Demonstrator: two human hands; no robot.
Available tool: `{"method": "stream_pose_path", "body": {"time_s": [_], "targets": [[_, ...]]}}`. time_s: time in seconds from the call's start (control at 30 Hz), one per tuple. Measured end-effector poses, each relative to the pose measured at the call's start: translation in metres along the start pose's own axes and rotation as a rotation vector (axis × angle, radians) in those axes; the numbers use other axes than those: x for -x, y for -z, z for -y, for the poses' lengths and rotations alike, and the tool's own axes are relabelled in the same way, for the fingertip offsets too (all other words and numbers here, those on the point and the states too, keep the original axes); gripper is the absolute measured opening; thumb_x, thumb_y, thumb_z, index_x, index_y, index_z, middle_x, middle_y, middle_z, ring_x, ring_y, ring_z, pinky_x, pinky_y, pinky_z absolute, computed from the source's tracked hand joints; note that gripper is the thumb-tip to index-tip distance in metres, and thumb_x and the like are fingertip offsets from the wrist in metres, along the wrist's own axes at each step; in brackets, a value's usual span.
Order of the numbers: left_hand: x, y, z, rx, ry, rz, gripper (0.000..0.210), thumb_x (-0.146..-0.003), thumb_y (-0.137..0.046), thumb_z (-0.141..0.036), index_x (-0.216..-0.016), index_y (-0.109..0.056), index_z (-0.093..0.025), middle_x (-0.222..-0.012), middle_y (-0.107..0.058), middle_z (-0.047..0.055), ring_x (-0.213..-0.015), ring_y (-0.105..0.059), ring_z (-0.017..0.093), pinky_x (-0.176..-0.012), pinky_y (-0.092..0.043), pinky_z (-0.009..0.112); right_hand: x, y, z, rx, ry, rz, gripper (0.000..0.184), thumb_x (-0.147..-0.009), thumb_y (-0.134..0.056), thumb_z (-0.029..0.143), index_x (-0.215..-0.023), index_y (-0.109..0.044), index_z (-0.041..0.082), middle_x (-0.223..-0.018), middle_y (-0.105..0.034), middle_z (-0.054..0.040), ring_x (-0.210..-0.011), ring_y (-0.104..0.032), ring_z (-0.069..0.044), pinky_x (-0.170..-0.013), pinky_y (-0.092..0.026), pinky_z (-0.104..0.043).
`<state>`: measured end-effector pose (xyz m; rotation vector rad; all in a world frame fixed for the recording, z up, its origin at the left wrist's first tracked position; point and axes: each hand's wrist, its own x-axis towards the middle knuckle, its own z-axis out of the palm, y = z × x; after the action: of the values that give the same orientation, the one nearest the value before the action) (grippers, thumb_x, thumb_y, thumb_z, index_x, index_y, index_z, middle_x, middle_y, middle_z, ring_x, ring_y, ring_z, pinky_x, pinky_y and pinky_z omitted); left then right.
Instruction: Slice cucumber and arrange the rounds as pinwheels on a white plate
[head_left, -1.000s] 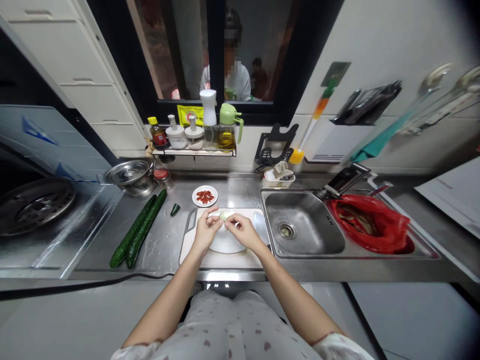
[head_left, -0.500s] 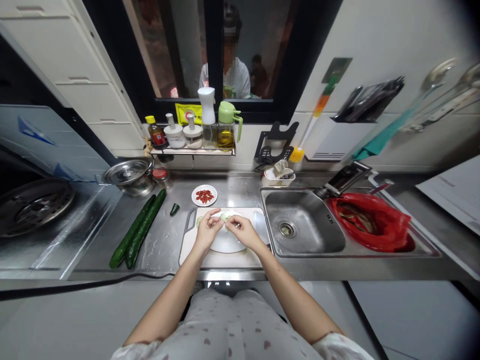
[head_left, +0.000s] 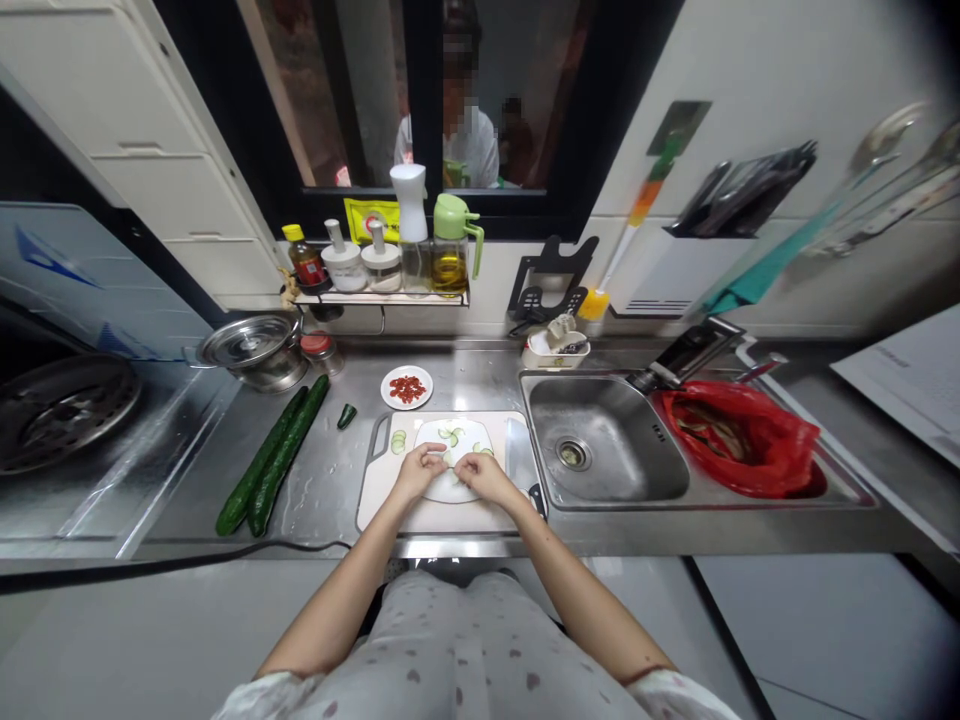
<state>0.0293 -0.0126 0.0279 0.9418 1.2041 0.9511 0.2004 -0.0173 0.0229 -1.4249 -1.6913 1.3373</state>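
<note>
A white plate (head_left: pixel 441 490) lies on a pale cutting board (head_left: pixel 375 497) with a grey rim. Thin cucumber slices (head_left: pixel 451 436) rest at the plate's far side, and more show at its right behind my fingers. Over the plate's middle, my left hand (head_left: pixel 420 470) and my right hand (head_left: pixel 484 476) meet fingertip to fingertip, both pinched on a small pale-green cucumber slice, mostly covered by the fingers. Left on the board is a short row of cucumber slices (head_left: pixel 398 441). A knife (head_left: pixel 517 448) lies along the board's right side, its handle partly behind my right forearm.
Two whole cucumbers (head_left: pixel 289 455) and a cut cucumber end (head_left: pixel 346 416) lie left of the board. Behind it stands a small dish of red chili pieces (head_left: pixel 407 387). The sink (head_left: pixel 615 470) is on the right, beside a red plastic bag (head_left: pixel 780 450). A seasoning rack (head_left: pixel 382 298) hangs above.
Both hands have come nearer to me and lower over the plate. The slices at its far side, hidden by the fingers before, now show.
</note>
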Motion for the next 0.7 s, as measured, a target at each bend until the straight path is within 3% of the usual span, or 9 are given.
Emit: {"method": "stream_pose_path", "body": {"time_s": [0.37, 0.57, 0.7], "targets": [[-0.008, 0.005, 0.037, -0.235, 0.067, 0.018, 0.038, -0.058, -0.073, -0.027, -0.092, -0.066, -0.012, -0.059, -0.059, -0.004, -0.05, -0.047, 0.007, -0.054, -0.035, 0.019, 0.008, -0.01, -0.006, 0.265, -0.063, 0.017, 0.016, -0.073, -0.052, 0.014, -0.073, -0.068, 0.014, -0.066, -0.063, -0.0005, -0.062, -0.053, -0.011, -0.059, -0.037, -0.019], [-0.004, 0.003, 0.033, -0.654, 0.026, -0.009, 0.031, -0.068, -0.062, -0.014, -0.099, -0.067, -0.017, -0.07, -0.064, -0.001, -0.066, -0.056, 0.011, -0.066, -0.04, 0.021, 0.013, -0.017, -0.002, 0.465, -0.123, 0.017, 0.018, -0.082, -0.05, 0.017, -0.079, -0.068, 0.016, -0.076, -0.067, -0.0034, -0.07, -0.056, -0.013, -0.061, -0.034, -0.02], [-0.001, 0.0, 0.027, -0.812, 0.005, 0.004, 0.033, -0.071, -0.057, -0.013, -0.102, -0.067, -0.02, -0.075, -0.067, 0.0, -0.071, -0.058, 0.013, -0.068, -0.039, 0.023, 0.015, -0.021, 0.001, 0.63, -0.159, 0.042, 0.018, -0.085, -0.049, 0.02, -0.085, -0.067, 0.017, -0.084, -0.067, -0.0054, -0.078, -0.059, -0.015, -0.063, -0.033, -0.022]]}}
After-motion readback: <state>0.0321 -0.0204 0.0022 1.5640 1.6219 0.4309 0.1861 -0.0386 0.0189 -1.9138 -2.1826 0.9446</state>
